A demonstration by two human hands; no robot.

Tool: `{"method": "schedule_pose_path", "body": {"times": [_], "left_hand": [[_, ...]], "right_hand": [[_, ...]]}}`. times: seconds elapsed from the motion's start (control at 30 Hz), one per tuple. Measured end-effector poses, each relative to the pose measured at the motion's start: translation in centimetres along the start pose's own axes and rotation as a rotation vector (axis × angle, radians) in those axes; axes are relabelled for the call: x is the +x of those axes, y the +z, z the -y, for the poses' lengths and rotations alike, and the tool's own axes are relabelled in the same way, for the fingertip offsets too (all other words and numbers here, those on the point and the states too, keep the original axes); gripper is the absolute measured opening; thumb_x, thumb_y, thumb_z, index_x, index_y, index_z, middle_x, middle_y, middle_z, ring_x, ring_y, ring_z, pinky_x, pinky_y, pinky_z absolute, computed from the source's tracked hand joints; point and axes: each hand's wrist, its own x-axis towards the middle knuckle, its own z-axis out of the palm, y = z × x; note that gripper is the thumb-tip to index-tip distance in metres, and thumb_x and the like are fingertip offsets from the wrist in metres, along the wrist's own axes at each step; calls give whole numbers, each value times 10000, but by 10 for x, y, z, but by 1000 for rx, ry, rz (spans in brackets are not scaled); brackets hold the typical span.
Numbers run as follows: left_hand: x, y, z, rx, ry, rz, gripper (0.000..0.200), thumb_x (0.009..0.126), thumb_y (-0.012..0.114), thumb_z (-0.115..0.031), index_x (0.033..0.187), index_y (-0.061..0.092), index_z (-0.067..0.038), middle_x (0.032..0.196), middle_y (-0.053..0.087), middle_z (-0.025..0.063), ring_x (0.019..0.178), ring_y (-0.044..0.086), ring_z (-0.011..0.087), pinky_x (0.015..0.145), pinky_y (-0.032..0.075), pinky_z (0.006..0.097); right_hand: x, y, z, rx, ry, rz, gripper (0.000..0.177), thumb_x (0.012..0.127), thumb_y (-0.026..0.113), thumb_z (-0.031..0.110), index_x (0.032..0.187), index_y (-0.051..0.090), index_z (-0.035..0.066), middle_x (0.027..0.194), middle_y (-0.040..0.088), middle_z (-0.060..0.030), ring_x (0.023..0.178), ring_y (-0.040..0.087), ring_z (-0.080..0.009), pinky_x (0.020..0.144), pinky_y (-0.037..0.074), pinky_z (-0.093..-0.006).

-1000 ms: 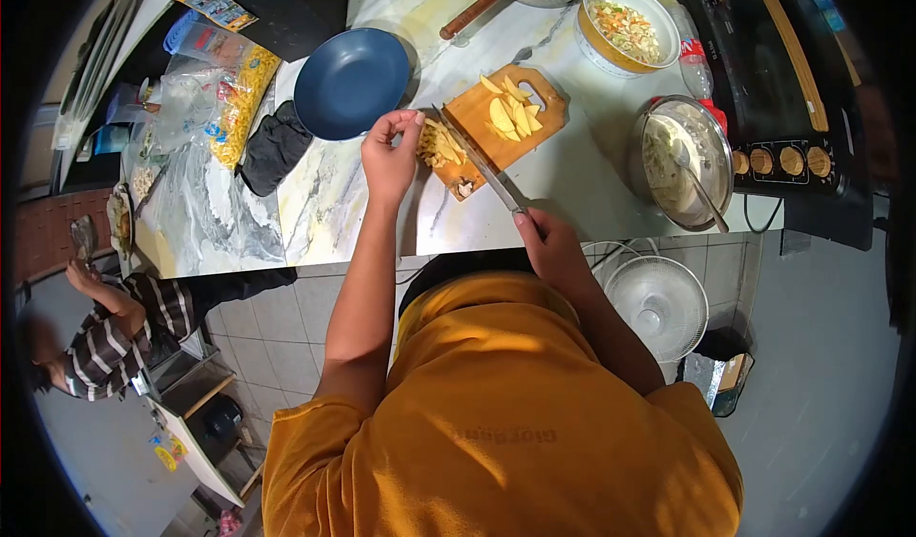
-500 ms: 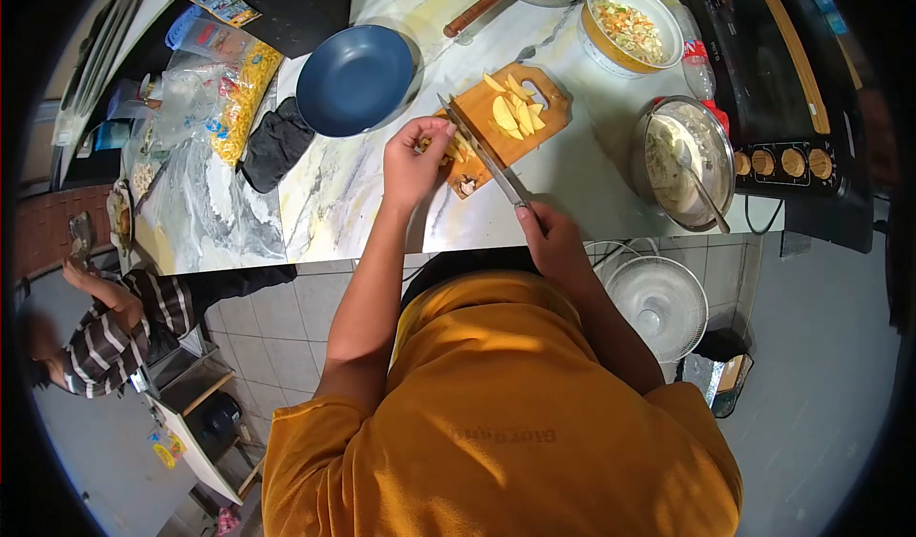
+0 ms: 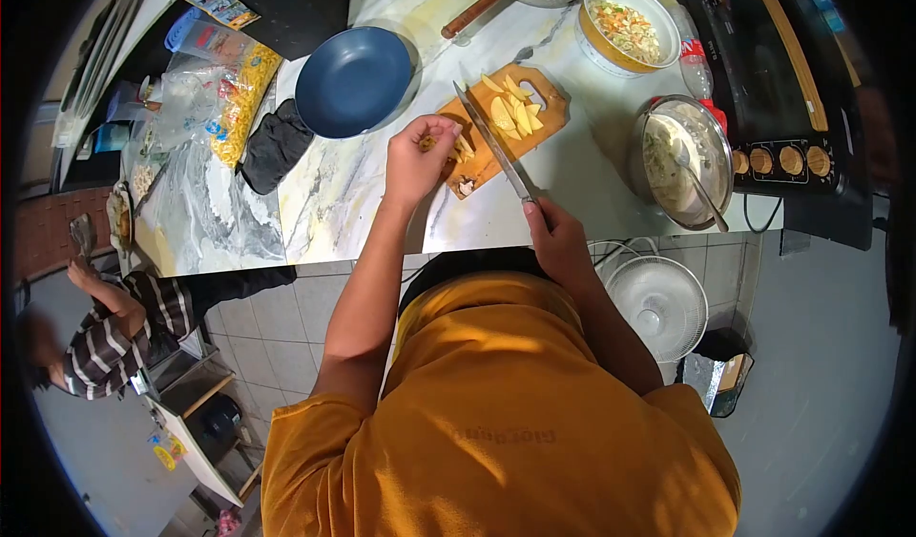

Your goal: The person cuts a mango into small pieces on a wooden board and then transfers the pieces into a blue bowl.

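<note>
My right hand (image 3: 557, 241) grips the handle of a kitchen knife (image 3: 493, 142), whose blade lies slantwise over a wooden cutting board (image 3: 553, 115). Pale yellow slices (image 3: 513, 113), which look like potato, are spread on the board to the right of the blade. Left of the blade, my left hand (image 3: 418, 163) is closed with fingers curled over the board's left part, beside thin cut strips (image 3: 463, 149). Whatever its fingertips may hold is hidden. A small brownish-white scrap (image 3: 466, 187) sits at the board's near corner.
A blue pan (image 3: 353, 84) stands left of the board, near a black cloth (image 3: 277, 146) and bagged yellow pasta (image 3: 243, 103). On the right are a bowl of chopped vegetables (image 3: 625, 31), a metal bowl with a spoon (image 3: 682, 160) and an oven (image 3: 782, 98). Another person (image 3: 110, 332) is at far left.
The knife has shifted right, away from my left hand, and a gap now shows between them. My right hand moved slightly right and up with it. My left hand stays nearly in place.
</note>
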Motion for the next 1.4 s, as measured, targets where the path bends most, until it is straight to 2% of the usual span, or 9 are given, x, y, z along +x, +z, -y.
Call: {"method": "schedule_pose_path", "body": {"times": [0.2, 0.27, 0.33, 0.4, 0.5, 0.6, 0.8, 1.07, 1.4], "left_hand": [[6, 15, -16, 224, 171, 154, 96, 850, 752, -155, 885, 762, -66, 806, 723, 92, 797, 681, 208, 807, 475, 352], [2, 21, -18, 414, 358, 201, 99, 844, 756, -191, 890, 774, -105, 780, 716, 54, 788, 654, 196, 873, 379, 382], [-2, 24, -14, 491, 325, 261, 97, 825, 769, -202, 891, 779, -131, 791, 713, 22, 844, 626, 185, 868, 315, 388], [-6, 27, -10, 577, 493, 192, 123, 797, 783, -205, 892, 763, -129, 888, 693, 9, 966, 588, 211, 882, 324, 395], [-14, 26, -12, 609, 446, 145, 158, 769, 794, -206, 900, 744, -131, 1012, 641, 16, 1092, 521, 241, 904, 324, 403], [-21, 18, -10, 723, 419, 156, 191, 774, 795, -231, 933, 740, -140, 1092, 609, 30, 1131, 500, 272, 944, 318, 414], [-23, 18, 2, 743, 511, 48, 139, 778, 789, -196, 893, 756, -126, 1084, 607, 23, 1116, 498, 267, 930, 327, 418], [-27, 20, 1, 725, 494, 10, 102, 768, 780, -130, 860, 756, -96, 1068, 614, 18, 1103, 493, 269, 903, 348, 416], [-29, 24, 4, 689, 484, -32, 96, 757, 791, -126, 845, 753, -114, 1038, 614, 22, 1065, 500, 274, 869, 344, 419]], "right_hand": [[-2, -9, -4, 30, 22, -17, 336, 1022, 572, 313, 1068, 658, -8, 706, 595, -109, 642, 512, -154, 637, 453, -329], [-4, -11, -6, 55, 7, -29, 305, 1035, 567, 297, 975, 647, 9, 673, 493, 24, 623, 437, -69, 568, 384, -272], [-4, -12, -8, 69, 23, -35, 304, 1035, 566, 294, 975, 647, 7, 671, 491, 24, 624, 436, -68, 569, 384, -273], [-6, -12, -8, 84, 38, -37, 303, 1035, 564, 291, 976, 648, 6, 670, 489, 24, 624, 435, -67, 570, 383, -273], [-6, -11, -7, 61, 29, -30, 298, 1033, 561, 284, 976, 645, 4, 666, 487, 20, 627, 435, -69, 570, 382, -275], [-6, -9, -6, 35, 13, -34, 302, 1031, 558, 280, 946, 636, 0, 658, 488, 7, 625, 437, -79, 573, 384, -284], [-1, -7, -4, -18, -46, -16, 304, 1025, 560, 271, 895, 613, 1, 649, 507, -35, 614, 456, -116, 595, 414, -314], [3, -6, 0, -206, -54, -21, 287, 1008, 574, 287, 937, 626, 14, 682, 587, -163, 587, 544, -254, 611, 454, -369], [3, -7, 1, -235, -93, -39, 284, 1013, 564, 299, 968, 645, 30, 683, 600, -171, 610, 606, -320, 613, 468, -396]]}}
